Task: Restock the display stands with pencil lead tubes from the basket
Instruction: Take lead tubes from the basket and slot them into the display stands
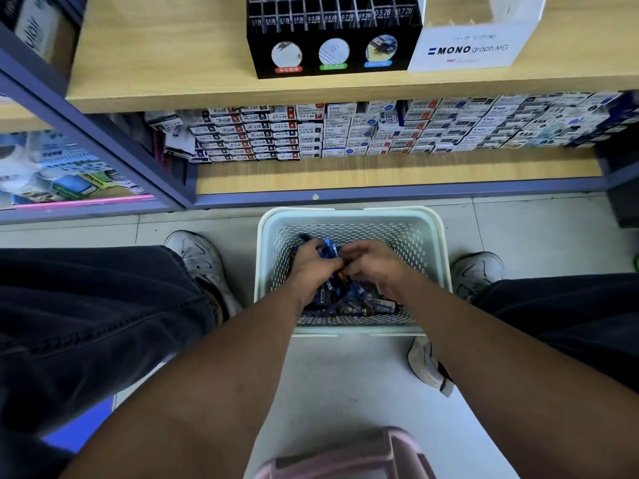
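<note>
Head view: both hands, left hand [313,262] and right hand [371,262], curl around lead tubes [356,297] inside the basket [349,216].

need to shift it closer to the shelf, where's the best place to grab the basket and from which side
Grip the basket by its solid rolled rim on the two side walls, coming from above, one hand per side. The rim is smooth and thick, while the walls below are perforated. Both hands, left hand and right hand, are inside among the lead tubes.

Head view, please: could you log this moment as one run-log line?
stage: gathering | left hand: grips blue pencil lead tubes | right hand: in tubes, grip unclear | pale perforated plastic basket: on floor | black display stand: on shelf
</note>
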`<control>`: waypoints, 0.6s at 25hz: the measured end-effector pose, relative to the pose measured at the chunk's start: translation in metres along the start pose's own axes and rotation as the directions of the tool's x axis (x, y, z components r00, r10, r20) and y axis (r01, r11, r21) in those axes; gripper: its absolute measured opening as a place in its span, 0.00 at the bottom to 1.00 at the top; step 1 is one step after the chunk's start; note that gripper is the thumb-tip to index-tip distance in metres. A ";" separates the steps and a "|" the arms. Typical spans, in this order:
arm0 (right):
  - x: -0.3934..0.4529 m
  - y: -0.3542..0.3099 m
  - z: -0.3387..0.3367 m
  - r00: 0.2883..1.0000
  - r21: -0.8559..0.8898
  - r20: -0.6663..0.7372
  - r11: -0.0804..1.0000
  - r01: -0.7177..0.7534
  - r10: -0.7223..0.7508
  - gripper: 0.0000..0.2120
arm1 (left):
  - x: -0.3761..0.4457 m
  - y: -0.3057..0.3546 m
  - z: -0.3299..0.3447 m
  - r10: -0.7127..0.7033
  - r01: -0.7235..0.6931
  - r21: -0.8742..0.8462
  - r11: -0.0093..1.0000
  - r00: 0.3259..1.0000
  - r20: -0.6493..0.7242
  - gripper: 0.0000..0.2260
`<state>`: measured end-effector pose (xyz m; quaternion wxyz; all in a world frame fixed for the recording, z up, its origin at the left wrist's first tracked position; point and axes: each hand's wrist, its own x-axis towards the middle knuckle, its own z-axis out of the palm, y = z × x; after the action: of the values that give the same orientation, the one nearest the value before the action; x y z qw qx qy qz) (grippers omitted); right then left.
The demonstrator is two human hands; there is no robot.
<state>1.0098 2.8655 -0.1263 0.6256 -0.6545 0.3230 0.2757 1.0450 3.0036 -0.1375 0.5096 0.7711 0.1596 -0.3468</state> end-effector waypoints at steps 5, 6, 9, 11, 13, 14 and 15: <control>-0.007 -0.005 0.000 0.999 -0.030 -0.003 0.999 0.032 -0.032 0.19 | -0.008 0.012 -0.003 0.019 -0.020 -0.037 0.999 1.000 -0.018 0.07; -0.010 -0.005 0.000 0.999 -0.013 0.013 0.999 0.043 -0.042 0.18 | -0.009 0.015 -0.004 0.010 -0.011 -0.053 0.999 1.000 -0.018 0.07; -0.019 -0.004 0.001 0.995 0.092 0.056 0.993 0.079 -0.084 0.16 | -0.016 0.018 -0.003 -0.016 0.017 -0.117 0.993 1.000 0.004 0.08; -0.021 -0.003 0.002 0.994 0.152 0.049 0.985 0.086 -0.095 0.16 | -0.018 0.018 -0.002 -0.044 0.051 -0.155 0.987 0.998 0.051 0.27; -0.023 -0.002 0.001 0.997 0.201 0.036 0.978 0.064 -0.073 0.18 | -0.023 0.020 -0.003 -0.081 0.101 -0.201 0.974 0.991 0.105 0.34; -0.024 -0.003 -0.002 0.997 0.200 0.047 0.978 0.050 -0.061 0.20 | -0.024 0.020 -0.003 -0.086 0.111 -0.215 0.970 0.989 0.119 0.30; -0.025 -0.004 -0.004 0.996 0.174 0.064 0.984 0.044 -0.055 0.21 | -0.028 0.023 -0.005 -0.081 0.111 -0.230 0.967 0.988 0.135 0.26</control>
<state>0.9965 2.8631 -0.1049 0.6972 -0.5959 0.3076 0.2534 1.0407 3.0014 -0.1008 0.5894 0.6730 0.2050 -0.3969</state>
